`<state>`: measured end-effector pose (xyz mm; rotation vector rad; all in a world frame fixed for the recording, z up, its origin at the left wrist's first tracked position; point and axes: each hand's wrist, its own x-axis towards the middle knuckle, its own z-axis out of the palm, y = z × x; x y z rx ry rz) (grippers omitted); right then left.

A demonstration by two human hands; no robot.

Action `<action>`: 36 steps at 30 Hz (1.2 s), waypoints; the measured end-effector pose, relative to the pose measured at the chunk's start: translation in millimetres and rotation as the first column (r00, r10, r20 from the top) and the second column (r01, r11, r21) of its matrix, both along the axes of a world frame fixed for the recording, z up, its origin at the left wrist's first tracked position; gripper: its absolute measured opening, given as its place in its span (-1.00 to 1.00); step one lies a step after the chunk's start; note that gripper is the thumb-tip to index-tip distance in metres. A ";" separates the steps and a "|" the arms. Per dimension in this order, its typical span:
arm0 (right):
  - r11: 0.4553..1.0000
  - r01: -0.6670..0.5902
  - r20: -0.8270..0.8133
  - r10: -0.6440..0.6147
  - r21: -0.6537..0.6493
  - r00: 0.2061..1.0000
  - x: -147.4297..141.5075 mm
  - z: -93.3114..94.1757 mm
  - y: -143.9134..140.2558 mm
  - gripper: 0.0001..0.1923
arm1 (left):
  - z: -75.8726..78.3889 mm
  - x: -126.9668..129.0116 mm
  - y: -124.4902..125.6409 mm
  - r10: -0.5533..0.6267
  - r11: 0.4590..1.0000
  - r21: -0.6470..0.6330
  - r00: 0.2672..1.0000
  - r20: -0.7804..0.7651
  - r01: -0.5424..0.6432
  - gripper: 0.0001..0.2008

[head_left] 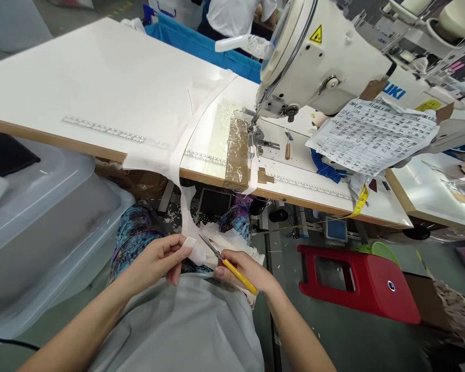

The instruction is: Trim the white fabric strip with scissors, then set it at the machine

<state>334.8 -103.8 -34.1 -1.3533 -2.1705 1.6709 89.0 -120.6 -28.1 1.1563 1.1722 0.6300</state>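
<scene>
Left hand (166,258) pinching a white fabric strip (186,217) down over the lap, right hand (246,271) gripping yellow-handled snips (227,263) with blades at the cloth. Strip trailing up onto the worktop (101,77), near the sewing machine (325,57).

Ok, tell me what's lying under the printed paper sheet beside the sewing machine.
Under the printed paper sheet, a bunched blue cloth pokes out at its lower edge, and a yellow measuring tape hangs over the table edge below it. How far either runs beneath the sheet is covered.
</scene>
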 end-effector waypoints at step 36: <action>0.913 -0.225 0.416 0.068 0.341 0.907 -27.8 6.6 9.3 -0.47 | -10.8 -5.6 8.7 0.127 0.937 -0.349 0.956 0.265 -0.028 -0.52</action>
